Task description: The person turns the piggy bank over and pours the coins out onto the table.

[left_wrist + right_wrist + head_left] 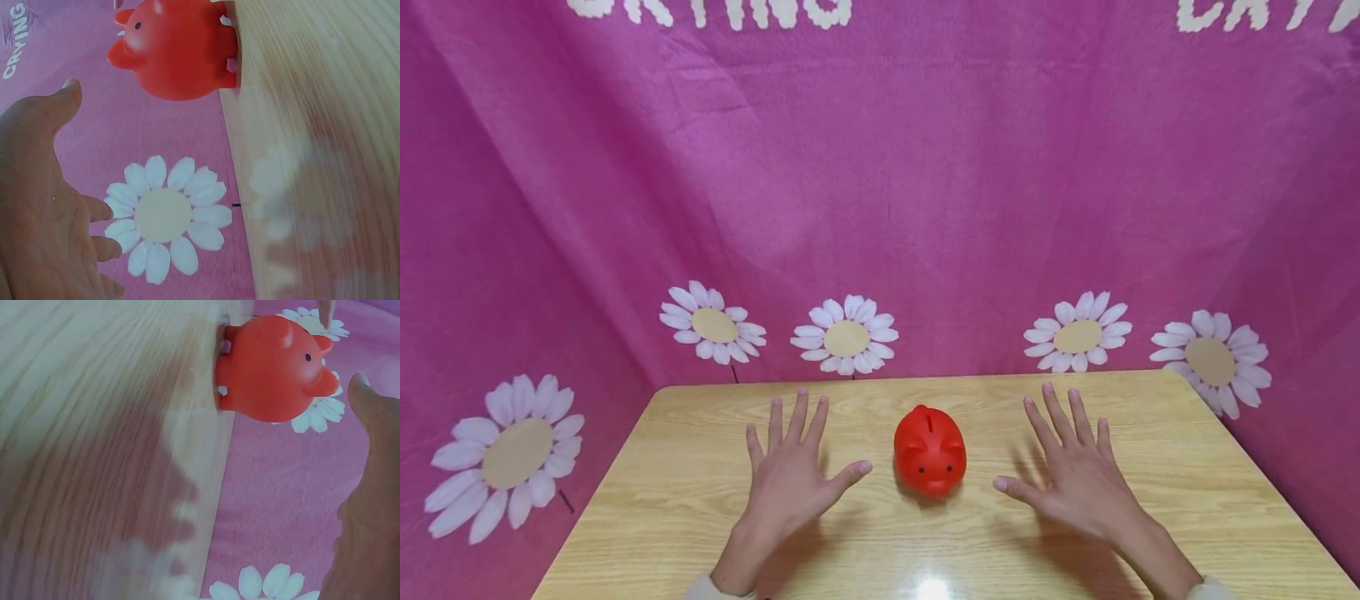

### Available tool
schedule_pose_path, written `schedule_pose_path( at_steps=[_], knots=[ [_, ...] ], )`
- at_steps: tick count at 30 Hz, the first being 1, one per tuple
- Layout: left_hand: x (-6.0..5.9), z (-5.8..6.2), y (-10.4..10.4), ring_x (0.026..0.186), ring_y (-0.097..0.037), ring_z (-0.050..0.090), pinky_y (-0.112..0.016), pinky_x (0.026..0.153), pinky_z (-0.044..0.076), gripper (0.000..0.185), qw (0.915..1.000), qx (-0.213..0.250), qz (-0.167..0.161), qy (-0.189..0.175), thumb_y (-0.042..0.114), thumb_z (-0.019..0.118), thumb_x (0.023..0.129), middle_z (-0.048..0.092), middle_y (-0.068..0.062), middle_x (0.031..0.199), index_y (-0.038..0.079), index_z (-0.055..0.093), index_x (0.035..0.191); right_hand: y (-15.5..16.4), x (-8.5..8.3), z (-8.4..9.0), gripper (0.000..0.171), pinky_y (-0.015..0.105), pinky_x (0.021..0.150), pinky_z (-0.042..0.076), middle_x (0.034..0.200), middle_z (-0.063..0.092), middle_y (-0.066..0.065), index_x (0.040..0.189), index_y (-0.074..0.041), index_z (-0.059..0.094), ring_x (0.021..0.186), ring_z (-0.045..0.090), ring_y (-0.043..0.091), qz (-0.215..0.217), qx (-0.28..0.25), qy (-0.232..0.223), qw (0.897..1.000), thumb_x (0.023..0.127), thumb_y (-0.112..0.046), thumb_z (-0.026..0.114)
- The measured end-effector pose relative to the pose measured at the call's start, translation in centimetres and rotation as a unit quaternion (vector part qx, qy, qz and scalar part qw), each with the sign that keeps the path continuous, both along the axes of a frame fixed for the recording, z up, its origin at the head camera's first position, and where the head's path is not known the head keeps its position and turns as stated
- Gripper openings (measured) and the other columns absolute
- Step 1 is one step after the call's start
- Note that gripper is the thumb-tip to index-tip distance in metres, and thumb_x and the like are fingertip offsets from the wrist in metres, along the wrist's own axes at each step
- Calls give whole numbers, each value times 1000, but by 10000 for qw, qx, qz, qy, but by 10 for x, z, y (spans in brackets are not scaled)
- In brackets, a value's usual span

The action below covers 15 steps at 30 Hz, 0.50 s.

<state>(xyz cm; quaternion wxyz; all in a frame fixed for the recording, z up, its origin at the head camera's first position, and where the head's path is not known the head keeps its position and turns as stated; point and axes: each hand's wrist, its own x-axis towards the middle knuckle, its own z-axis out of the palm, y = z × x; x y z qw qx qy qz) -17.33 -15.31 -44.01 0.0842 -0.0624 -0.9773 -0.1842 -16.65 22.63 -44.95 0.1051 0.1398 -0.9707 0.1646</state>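
Here, your left hand (790, 479) and right hand (1075, 475) are both spread wide, fingers straight and fanned, holding nothing, with a red pig bank (929, 451) between them. The pig stands upright on the table (647, 500), near the middle of its width and closer to the far edge than to the near one, its snout turned toward you and its coin slot on top. Your left thumb points at the pig's left flank and your right thumb at its other flank; neither touches it, and a strip of bare wood shows on each side. From the left wrist view the pig (178, 47) sits just beyond the thumb tip, with a clear gap between them, and your palm (37, 212) is off the tabletop. The right wrist view shows the same on the other side: the pig (272, 369) stands apart from your thumb (369, 412). Behind the pig a band of open wood runs to the far edge, where the pink daisy cloth (880, 192) rises as a backdrop. The cloth also closes in along the left and right edges. The near part of the table, in front of your wrists, is open and glossy.
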Motion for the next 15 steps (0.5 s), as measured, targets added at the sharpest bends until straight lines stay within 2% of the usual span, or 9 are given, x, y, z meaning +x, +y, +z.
schedule_pose_path(
  at_steps=[7,15],
  knots=[
    [-5,-3,12,167,-49,5,-83,125,3,109,9998,180,-63,5,83,63,87,17,-12,181,20,32,170,-14,-4,1,115,88,120,12,183,3,11,173,-14,21,168,-6,46,60,-286,-47,9996,88,-73,72],
    [-11,-8,22,168,-46,6,-82,127,7,108,9979,573,-285,22,78,67,88,15,-8,182,20,31,171,-23,-11,-4,115,86,121,16,183,3,12,173,-13,20,168,-4,46,422,-678,29,9968,88,-67,76]
  ],
)
